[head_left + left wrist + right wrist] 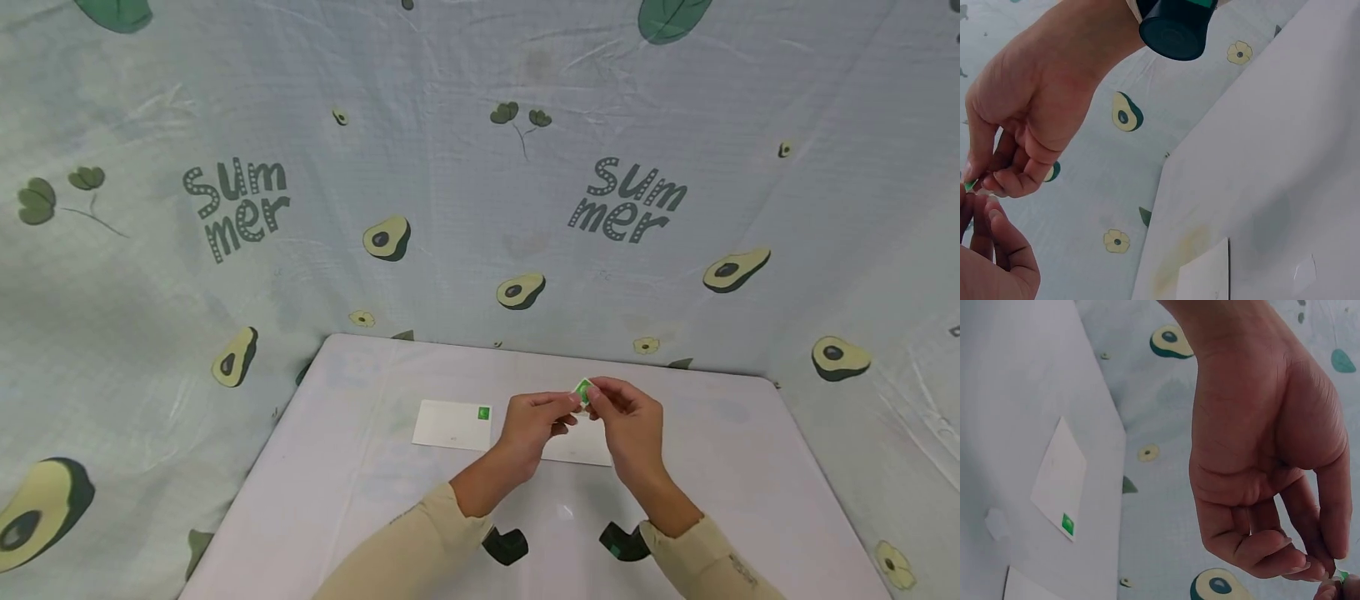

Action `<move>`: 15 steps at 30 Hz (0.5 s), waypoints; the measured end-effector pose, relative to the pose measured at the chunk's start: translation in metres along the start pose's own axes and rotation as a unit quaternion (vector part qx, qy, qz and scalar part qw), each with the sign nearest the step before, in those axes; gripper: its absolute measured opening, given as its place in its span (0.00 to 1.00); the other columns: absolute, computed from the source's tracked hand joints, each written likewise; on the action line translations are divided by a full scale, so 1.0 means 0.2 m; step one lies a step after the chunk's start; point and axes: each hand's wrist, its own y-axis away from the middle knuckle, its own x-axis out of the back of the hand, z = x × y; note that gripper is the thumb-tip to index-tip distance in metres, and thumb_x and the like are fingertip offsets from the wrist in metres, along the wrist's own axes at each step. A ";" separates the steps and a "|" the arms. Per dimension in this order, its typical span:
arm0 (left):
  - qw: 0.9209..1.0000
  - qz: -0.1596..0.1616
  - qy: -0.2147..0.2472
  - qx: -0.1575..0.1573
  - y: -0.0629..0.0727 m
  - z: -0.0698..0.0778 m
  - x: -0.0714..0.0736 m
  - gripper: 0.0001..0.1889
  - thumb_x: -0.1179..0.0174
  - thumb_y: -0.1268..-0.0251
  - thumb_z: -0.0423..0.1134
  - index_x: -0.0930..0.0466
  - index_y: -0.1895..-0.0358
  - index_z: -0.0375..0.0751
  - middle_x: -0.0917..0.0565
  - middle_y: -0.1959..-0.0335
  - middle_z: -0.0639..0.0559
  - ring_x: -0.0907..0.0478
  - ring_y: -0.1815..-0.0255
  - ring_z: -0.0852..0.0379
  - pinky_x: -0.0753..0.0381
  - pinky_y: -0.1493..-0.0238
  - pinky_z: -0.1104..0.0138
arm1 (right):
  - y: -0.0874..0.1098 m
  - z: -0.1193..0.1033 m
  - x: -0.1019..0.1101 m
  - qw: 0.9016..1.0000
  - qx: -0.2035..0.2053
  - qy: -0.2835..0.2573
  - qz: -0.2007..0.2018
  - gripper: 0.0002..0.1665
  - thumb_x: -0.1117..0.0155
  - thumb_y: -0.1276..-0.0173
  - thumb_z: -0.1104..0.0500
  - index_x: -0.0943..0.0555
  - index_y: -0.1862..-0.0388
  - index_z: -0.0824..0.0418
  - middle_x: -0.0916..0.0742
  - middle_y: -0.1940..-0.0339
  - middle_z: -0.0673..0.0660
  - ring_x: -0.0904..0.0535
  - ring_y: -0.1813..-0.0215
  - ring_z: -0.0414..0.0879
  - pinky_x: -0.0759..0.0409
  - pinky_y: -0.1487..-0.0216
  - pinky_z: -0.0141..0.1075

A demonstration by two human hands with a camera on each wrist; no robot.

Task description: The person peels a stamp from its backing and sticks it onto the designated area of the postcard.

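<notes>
A small green stamp (582,390) with a white border is up in front of me, over the back half of the table. My left hand (527,429) pinches its left side between thumb and fingers. From the other side my right hand (632,425) grips it, thumb tip on its face. In the right wrist view the stamp (1343,574) shows as a green sliver among the fingertips, beside a pale scrap. Behind and below the hands lies a white envelope (577,451), partly hidden. Another white envelope (448,427) to its left bears a green stamp (483,412) in its upper right corner.
A small translucent piece (565,512) lies on the white table (360,517) nearer to me. Dark devices (506,547) sit under my wrists. A curtain (450,183) printed with avocados hangs behind and at both sides of the table.
</notes>
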 end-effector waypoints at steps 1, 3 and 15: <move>1.000 -0.003 -0.015 -0.004 0.00 0.00 0.00 0.14 0.34 0.28 0.40 0.10 0.51 0.31 0.08 0.61 0.48 0.16 0.65 0.62 0.16 0.59 0.73 | 0.00 0.00 0.00 1.000 0.002 0.008 0.001 0.12 0.36 0.24 0.67 0.14 0.46 0.71 0.11 0.64 0.44 0.16 0.65 0.37 0.14 0.60 0.27; 0.998 -0.008 -0.053 -0.019 0.00 -0.01 0.01 0.14 0.34 0.28 0.41 0.10 0.51 0.33 0.08 0.58 0.46 0.15 0.63 0.60 0.14 0.57 0.71 | -0.02 0.01 0.01 1.000 0.006 0.025 -0.002 0.13 0.37 0.23 0.67 0.13 0.45 0.70 0.11 0.61 0.47 0.16 0.64 0.37 0.15 0.59 0.26; 0.858 -0.062 -0.502 -0.092 -0.14 -0.17 0.20 0.32 0.37 0.26 0.54 0.28 0.24 0.46 0.26 0.23 0.46 0.34 0.18 0.42 0.27 0.24 0.47 | -0.11 0.04 0.08 0.998 -0.028 0.051 -0.040 0.12 0.35 0.25 0.67 0.20 0.45 0.69 0.14 0.68 0.43 0.15 0.66 0.38 0.14 0.59 0.26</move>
